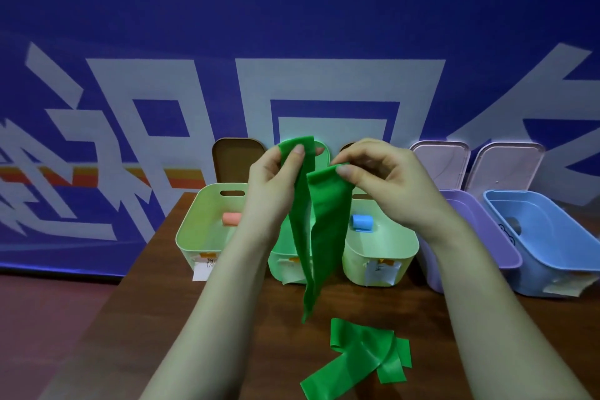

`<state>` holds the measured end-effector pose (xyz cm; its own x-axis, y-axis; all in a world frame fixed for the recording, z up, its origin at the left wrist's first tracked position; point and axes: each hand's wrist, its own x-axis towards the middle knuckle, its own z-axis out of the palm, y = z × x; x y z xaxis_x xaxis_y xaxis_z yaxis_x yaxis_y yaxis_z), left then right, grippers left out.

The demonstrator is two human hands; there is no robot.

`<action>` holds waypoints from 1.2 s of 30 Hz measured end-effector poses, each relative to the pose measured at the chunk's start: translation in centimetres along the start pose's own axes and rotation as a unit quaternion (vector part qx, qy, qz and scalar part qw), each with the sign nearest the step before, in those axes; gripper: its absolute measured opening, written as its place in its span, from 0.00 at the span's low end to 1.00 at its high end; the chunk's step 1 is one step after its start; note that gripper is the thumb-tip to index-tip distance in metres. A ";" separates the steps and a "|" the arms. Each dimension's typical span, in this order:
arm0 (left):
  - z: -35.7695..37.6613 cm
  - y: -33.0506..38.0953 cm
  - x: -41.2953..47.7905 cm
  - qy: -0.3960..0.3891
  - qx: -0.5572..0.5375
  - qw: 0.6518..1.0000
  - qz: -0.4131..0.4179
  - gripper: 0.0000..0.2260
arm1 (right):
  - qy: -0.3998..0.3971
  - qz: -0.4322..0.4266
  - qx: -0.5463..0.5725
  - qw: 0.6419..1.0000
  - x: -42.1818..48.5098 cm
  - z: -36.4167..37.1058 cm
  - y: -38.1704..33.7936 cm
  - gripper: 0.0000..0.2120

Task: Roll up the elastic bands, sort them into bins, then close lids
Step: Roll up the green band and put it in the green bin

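Observation:
I hold a green elastic band [319, 230] up over the table, folded so that it hangs down in a long loop. My left hand [272, 185] pinches one end at the top, thumb in front. My right hand [376, 178] pinches the other end a little lower. A second green band [360, 357] lies crumpled on the table near me. Behind stand several open bins: a pale green bin [194, 224] with a pink roll [231, 218], a green bin [282, 256] mostly hidden by the band, and a pale green bin [399, 243] with a blue roll [362, 223].
A purple bin [487, 247] and a blue bin [552, 256] stand at the right. Lids lean upright against the blue wall behind the bins: a brown lid [233, 159] and pale lids [454, 162]. The wooden table [194, 318] ends at the left, with floor beyond.

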<state>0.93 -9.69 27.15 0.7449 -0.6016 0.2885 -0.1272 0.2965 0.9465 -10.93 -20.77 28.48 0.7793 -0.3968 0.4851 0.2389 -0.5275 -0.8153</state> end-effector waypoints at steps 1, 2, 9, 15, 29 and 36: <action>0.2 0.1 -0.1 -0.008 -0.008 1.000 0.004 0.09 | -0.001 -0.004 0.009 1.000 0.1 0.2 -0.3 0.07; 0.3 0.2 -0.3 -0.016 -0.019 1.000 0.002 0.09 | 0.001 -0.006 0.019 1.000 0.1 0.4 -0.5 0.07; 0.9 0.7 -0.5 -0.040 -0.117 0.990 -0.060 0.12 | 0.078 -0.015 0.052 0.995 0.9 0.9 -1.4 0.10; 1.4 0.7 -0.5 -0.031 -0.169 0.982 -0.083 0.15 | 0.104 -0.024 0.000 0.994 1.4 1.1 -1.7 0.10; 2.5 0.1 -0.2 -0.030 -0.149 0.987 -0.052 0.22 | 0.190 -0.036 -0.067 0.979 2.0 1.4 -0.8 0.03; 2.7 0.2 0.4 -0.042 -0.135 0.989 -0.049 0.24 | 0.181 -0.030 -0.108 0.977 2.5 0.6 0.0 0.12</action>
<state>-0.58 -11.85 27.81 0.6868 -0.6928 0.2197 0.1309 0.4152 0.9002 -8.62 -21.34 29.56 0.5030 -0.5796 0.6412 0.1197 -0.6880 -0.7158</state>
